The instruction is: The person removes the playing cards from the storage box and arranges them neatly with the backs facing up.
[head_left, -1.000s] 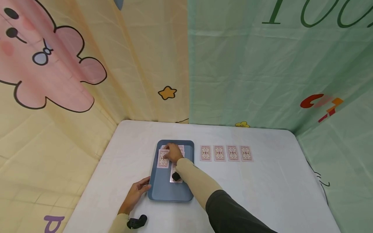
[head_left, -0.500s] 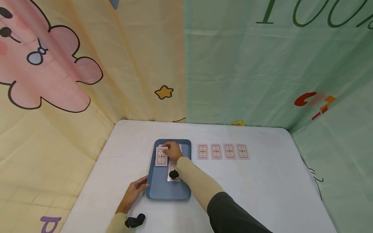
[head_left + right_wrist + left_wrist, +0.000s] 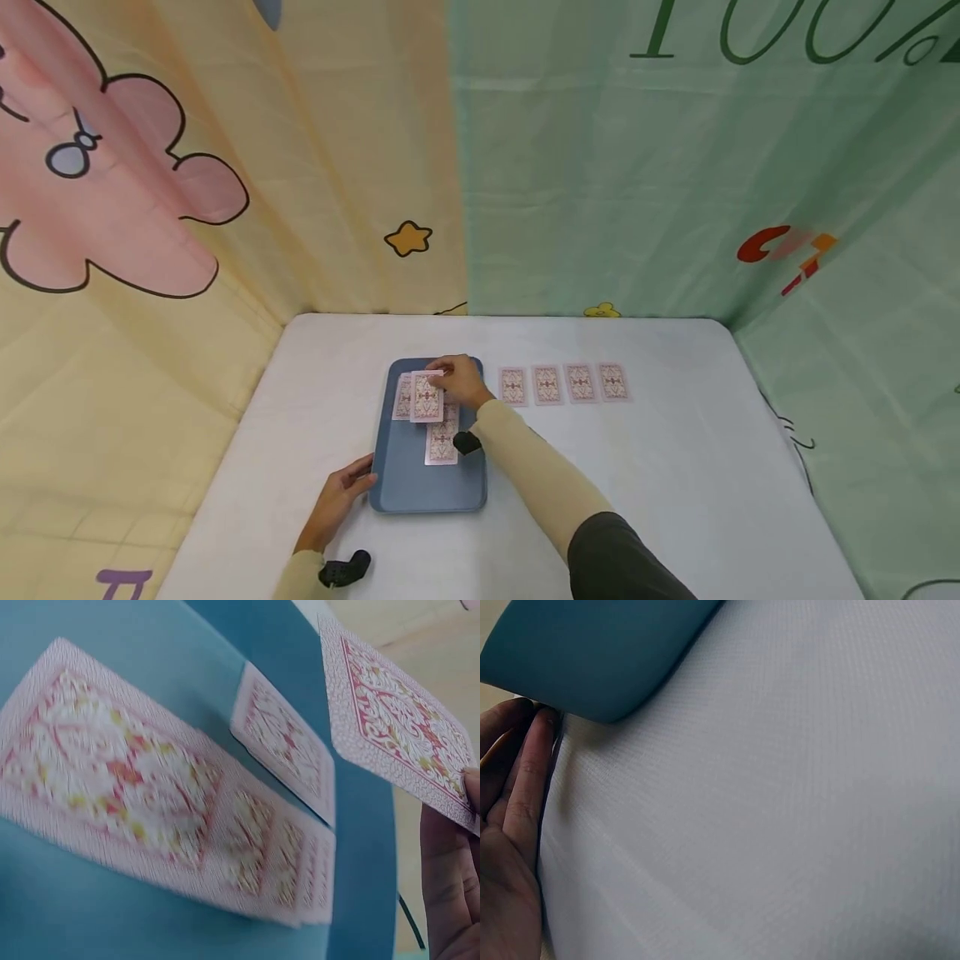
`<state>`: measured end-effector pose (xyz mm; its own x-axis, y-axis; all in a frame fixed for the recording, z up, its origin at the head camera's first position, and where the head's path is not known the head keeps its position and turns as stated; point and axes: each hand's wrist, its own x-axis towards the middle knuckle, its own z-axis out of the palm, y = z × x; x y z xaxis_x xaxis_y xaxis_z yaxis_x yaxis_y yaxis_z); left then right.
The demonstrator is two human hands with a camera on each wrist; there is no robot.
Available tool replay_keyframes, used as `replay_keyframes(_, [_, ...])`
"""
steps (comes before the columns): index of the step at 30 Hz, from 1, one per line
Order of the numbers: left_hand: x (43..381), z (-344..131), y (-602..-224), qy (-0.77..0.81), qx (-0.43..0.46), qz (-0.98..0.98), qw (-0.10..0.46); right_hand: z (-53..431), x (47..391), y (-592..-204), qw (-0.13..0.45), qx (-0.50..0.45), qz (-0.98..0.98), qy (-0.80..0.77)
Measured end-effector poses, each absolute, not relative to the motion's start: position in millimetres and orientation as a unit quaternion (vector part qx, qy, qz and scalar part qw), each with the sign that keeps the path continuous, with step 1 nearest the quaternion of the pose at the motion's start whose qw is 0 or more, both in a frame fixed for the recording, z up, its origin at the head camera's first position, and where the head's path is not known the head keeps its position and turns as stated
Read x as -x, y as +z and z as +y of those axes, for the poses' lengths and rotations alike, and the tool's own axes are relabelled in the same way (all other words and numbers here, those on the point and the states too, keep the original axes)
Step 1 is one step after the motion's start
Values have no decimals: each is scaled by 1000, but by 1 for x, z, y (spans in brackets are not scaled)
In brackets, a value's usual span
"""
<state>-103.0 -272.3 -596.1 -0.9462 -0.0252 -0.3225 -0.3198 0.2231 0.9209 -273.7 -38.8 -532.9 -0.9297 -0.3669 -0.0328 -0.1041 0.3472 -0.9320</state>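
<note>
My right hand (image 3: 463, 382) pinches a playing card (image 3: 427, 397) by its edge, raised over the far part of the blue tray (image 3: 427, 492). In the right wrist view the card (image 3: 409, 724) shows its red patterned back, with thumb and finger at one corner. Below it in the tray lie an overlapping row of face-down cards (image 3: 442, 446) and, to its left, a separate small stack of cards (image 3: 402, 398). My left hand (image 3: 337, 500) touches the tray's left edge with its fingers (image 3: 531, 765) nearly straight.
To the right of the tray, several face-down cards (image 3: 547, 385) lie in a spaced row on the white-covered table (image 3: 600, 467). Printed curtains (image 3: 600, 167) hang behind the table and along its sides.
My right hand has lifted a card off the left stack and carried it rightward, uncovering that stack. The left hand stays at the tray's edge. The head view has shifted slightly.
</note>
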Motion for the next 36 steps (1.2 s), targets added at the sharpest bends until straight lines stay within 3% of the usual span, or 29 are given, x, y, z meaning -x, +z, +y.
replay_keyframes(18, [101,-281,-593,609,110,776,123,39,277,-516,116,95,797,-585])
replay_keyframes(36, [103,-274,-594,616,101,771,128,101,242,-564,121,1,813,-569])
